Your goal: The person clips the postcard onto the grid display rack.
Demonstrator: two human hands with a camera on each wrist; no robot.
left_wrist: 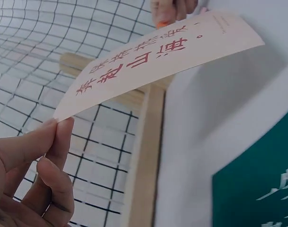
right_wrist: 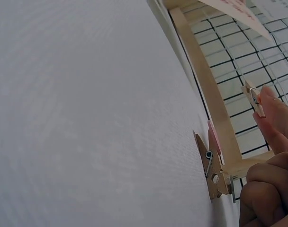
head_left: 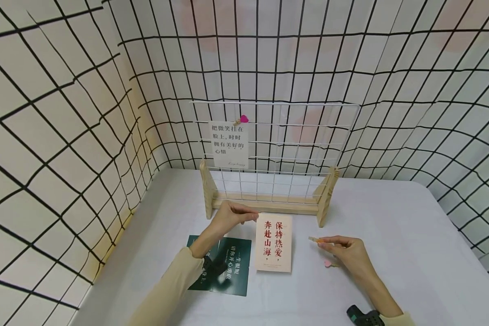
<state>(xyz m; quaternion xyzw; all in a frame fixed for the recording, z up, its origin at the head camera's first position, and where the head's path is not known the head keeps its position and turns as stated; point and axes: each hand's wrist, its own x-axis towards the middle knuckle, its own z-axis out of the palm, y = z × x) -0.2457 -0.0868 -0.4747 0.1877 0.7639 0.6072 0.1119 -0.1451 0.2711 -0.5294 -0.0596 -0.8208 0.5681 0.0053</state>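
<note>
- Left arm reaches in from the bottom edge, pale sleeve (head_left: 167,285) angled up and to the right; left hand (head_left: 229,216) just in front of the rack's wooden base, its wrist above the dark green card (head_left: 238,271).
- Right arm comes from the lower right, slanting up and to the left; right hand (head_left: 346,249) low over the table, right of centre, fingertips toward the left.
- Surface: white-covered table (head_left: 379,208). Green card lies flat, white characters on it, partly hidden by the left arm and its wrist camera.
- Tabletop rack: white wire panel on a wooden base (head_left: 265,206). A white card (head_left: 230,147) with black characters hangs at the panel's left part, under a clip with a magenta heart (head_left: 243,119).
- Room: black wire grid (head_left: 285,54) behind and at both sides, pale backing beyond.
- Left hand: thumb and forefinger pinched together on the upper left corner of the cream card (head_left: 274,242), red characters on its face. Left wrist view shows this card lifted off the table, bent slightly, shadow beneath.
- Right hand: thumb and fingertips closed on a small wooden clip (right_wrist: 253,98), touch of orange at the grip; clip's free end points away from the hand.
- Pink-topped clip (right_wrist: 211,168) on the table near the right hand.
</note>
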